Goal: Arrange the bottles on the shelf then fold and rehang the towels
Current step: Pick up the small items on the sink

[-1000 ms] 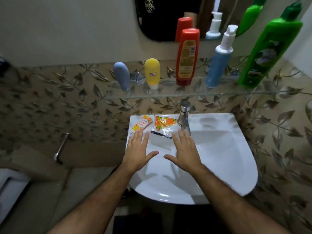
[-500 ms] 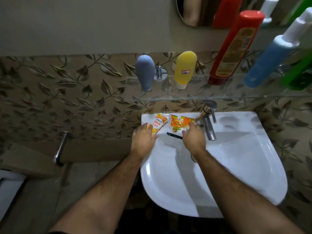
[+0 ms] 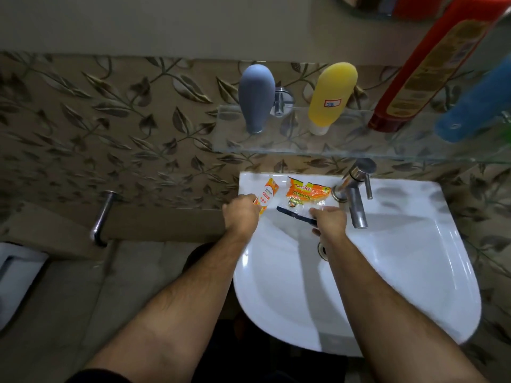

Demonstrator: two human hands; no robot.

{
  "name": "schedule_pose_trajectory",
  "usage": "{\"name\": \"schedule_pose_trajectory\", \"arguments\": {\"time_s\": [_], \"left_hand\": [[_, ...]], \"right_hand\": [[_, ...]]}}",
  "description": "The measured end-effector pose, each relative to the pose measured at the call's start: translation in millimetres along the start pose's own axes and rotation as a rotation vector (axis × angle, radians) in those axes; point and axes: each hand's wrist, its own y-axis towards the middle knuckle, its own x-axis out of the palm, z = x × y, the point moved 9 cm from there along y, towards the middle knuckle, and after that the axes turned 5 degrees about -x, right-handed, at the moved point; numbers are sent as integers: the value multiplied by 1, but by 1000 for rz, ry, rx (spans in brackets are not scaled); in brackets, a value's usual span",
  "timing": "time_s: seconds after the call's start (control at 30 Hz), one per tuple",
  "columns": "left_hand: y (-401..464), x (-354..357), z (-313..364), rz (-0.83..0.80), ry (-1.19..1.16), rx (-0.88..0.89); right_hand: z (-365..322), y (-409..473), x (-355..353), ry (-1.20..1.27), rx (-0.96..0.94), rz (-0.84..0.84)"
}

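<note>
Fingers (image 3: 250, 201) apparently around orange tube (image 3: 267, 192), beside "SCRUB PAD" packet (image 3: 307, 193)

glass shelf (image 3: 345, 150): grey tube (image 3: 255, 96), yellow tube (image 3: 330, 96), red bottle (image 3: 431, 67), blue bottle (image 3: 475, 111) standing | sink (image 3: 401, 272) back ledge: orange tube (image 3: 267, 192), scrub pad packet (image 3: 305, 193), dark razor (image 3: 293, 214)

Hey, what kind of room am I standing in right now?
Most likely a home bathroom: a white ceramic washbasin with a chrome tap, a glass wall shelf above it carrying toiletry bottles such as the yellow squeeze bottle, and leaf-patterned wall tiles.
</note>
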Motion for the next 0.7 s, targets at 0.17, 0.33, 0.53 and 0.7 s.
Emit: {"name": "schedule_pose_trajectory", "arguments": {"time_s": [0.17, 0.33, 0.53, 0.7], "left_hand": [[-28, -11, -28, -10, -607, -221], [-66, -18, -74, 94, -972, -378], [-107, -31, -151, 181, -1210, -514], [-112, -39, -222, 174, -1257, -573]], "right_hand": [[-2, -23, 10, 168, -44, -156], [-15, -65, 34, 168, -161, -309], [-26, -132, 75, 111, -279, -442], [-19, -176, 139, 35, -347, -497]]}}
